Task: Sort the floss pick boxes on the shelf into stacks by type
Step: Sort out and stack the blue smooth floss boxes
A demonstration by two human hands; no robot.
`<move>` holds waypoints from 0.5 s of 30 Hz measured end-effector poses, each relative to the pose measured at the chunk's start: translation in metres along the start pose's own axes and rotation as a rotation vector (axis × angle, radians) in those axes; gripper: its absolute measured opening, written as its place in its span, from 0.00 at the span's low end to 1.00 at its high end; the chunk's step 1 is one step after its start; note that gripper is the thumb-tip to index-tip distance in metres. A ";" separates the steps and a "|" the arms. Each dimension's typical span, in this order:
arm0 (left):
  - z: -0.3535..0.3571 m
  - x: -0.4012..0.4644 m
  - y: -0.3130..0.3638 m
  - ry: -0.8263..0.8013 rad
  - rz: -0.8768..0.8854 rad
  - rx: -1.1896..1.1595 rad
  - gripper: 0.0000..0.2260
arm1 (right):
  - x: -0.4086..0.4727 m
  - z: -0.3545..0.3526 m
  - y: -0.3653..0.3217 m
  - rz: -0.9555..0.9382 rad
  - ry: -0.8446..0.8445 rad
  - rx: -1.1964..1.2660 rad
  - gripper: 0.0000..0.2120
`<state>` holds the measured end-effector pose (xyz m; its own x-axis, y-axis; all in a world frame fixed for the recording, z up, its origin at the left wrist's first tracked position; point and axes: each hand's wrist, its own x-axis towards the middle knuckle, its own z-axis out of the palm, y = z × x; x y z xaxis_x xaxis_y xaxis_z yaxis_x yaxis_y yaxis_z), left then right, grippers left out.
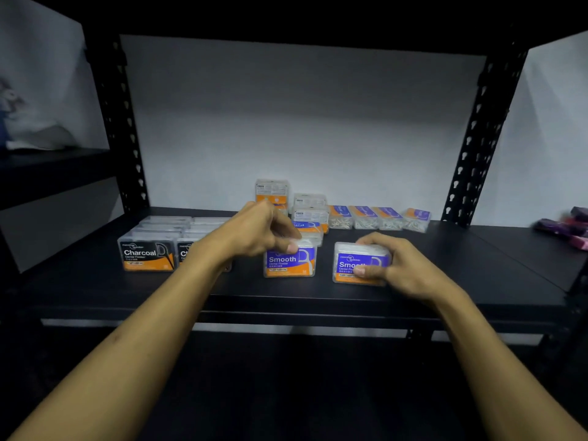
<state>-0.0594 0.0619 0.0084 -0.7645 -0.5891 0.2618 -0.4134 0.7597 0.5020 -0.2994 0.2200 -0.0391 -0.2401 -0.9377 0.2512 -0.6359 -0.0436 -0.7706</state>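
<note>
- My right hand pinches a Smooth box on the black shelf.
- My left hand holds the top of another Smooth box.
- Charcoal boxes sit to the left.
- More boxes line the white wall behind.

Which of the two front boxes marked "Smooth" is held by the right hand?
The right Smooth box: the right hand grips it, thumb across its label. The left Smooth box sits under the left hand.
</note>
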 end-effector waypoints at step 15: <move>-0.005 0.008 -0.012 -0.019 -0.004 -0.020 0.18 | 0.021 0.035 -0.003 -0.068 0.056 -0.102 0.24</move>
<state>-0.0580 0.0465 0.0080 -0.7718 -0.5870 0.2444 -0.4068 0.7512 0.5198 -0.2767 0.1887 -0.0525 -0.2325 -0.9129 0.3354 -0.7227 -0.0686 -0.6878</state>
